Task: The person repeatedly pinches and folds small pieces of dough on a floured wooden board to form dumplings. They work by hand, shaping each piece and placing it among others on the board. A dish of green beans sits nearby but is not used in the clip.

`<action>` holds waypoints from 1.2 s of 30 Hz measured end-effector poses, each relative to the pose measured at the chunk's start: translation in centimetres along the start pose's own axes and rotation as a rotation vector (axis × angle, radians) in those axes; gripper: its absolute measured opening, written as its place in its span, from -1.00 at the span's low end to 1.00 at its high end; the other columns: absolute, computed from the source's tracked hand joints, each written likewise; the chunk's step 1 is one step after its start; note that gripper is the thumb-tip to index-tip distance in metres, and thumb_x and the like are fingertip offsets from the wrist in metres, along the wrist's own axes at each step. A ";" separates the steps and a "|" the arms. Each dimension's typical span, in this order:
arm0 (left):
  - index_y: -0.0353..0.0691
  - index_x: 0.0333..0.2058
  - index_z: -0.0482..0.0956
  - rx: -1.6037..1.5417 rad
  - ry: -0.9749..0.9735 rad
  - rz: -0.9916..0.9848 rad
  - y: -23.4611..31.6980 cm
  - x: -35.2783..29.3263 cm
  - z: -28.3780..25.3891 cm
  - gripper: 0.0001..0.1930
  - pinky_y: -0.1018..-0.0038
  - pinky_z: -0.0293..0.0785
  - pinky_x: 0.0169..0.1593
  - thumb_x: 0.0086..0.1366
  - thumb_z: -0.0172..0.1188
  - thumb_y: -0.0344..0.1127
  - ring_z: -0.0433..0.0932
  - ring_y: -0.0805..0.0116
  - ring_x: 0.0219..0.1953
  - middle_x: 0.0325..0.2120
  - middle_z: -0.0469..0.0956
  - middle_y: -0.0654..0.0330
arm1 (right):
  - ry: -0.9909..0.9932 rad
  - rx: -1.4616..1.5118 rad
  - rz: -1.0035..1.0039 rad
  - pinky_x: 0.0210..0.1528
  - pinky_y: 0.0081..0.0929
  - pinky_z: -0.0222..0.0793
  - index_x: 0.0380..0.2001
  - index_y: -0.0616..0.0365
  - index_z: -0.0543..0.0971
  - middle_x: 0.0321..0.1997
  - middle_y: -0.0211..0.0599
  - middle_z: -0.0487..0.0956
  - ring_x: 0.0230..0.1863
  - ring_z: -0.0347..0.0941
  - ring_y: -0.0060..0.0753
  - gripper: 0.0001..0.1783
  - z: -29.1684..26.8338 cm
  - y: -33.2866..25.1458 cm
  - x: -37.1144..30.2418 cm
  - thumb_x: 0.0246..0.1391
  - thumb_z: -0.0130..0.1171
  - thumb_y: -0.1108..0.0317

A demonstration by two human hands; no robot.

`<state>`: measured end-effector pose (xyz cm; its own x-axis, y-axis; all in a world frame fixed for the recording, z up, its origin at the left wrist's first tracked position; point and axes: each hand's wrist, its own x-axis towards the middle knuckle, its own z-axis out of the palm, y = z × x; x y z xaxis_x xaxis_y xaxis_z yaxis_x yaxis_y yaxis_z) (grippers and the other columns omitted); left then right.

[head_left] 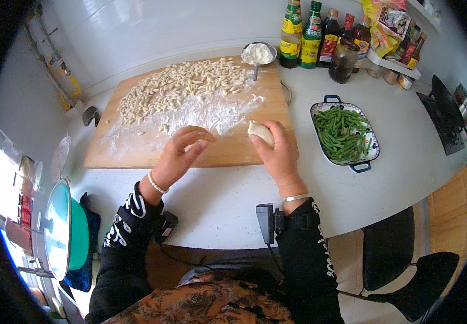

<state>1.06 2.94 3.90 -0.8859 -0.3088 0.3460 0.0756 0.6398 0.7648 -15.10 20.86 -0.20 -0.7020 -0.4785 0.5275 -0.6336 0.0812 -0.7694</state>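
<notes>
My right hand (279, 148) is closed around a lump of pale dough (261, 133), whose end sticks out past the thumb and fingers over the board's right side. Over the front of the wooden board (228, 157), my left hand (180, 153) has its fingers bent and its thumb apart from them. A pale patch shows between thumb and fingers; I cannot tell whether it is dough. Many small shaped dough pieces (185, 81) cover the back and left of the board. White flour (206, 110) is spread in front of them, with a few loose pieces near my left hand.
A metal bowl of flour (257, 54) sits at the board's back right corner. Right of the board is a patterned dish (375, 147) of green beans (341, 132). Several sauce bottles (310, 38) line the wall. A teal basin (79, 235) stands left, black chairs (390, 248) lower right.
</notes>
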 end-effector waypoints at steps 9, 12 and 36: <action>-0.16 0.24 0.21 0.547 -0.077 0.100 -4.7 0.4 0.7 -0.21 0.14 0.08 0.30 0.07 0.34 -0.08 0.13 -0.09 0.27 0.20 0.23 -0.06 | 0.026 0.022 0.013 -0.19 -0.26 0.41 -0.25 0.15 0.53 -0.25 -0.17 0.58 -0.22 0.51 -0.07 -0.60 0.2 -0.5 0.1 -0.06 0.31 0.11; -0.16 0.26 0.17 0.576 -0.088 0.077 -5.4 1.2 0.3 -0.13 0.14 0.08 0.30 0.03 0.37 0.00 0.14 -0.09 0.27 0.20 0.23 -0.07 | 0.035 0.016 0.013 -0.19 -0.26 0.41 -0.25 0.16 0.53 -0.25 -0.16 0.58 -0.22 0.52 -0.07 -0.61 0.2 -0.4 0.0 -0.05 0.30 0.11; -0.20 -0.45 0.52 0.335 0.112 0.202 -6.9 2.2 -1.0 -0.85 0.16 0.26 0.13 -0.05 0.08 -0.56 0.37 0.03 0.09 -0.15 0.54 0.12 | 0.015 0.028 0.067 -0.15 -0.29 0.40 -0.22 0.19 0.52 -0.23 -0.15 0.58 -0.20 0.51 -0.08 -0.61 0.4 0.4 0.1 -0.01 0.28 0.14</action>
<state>-0.99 -2.85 -0.03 -0.8117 -0.2161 0.5426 0.0736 0.8838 0.4620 -15.32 20.53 -0.58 -0.7472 -0.4596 0.4800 -0.5760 0.0877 -0.8127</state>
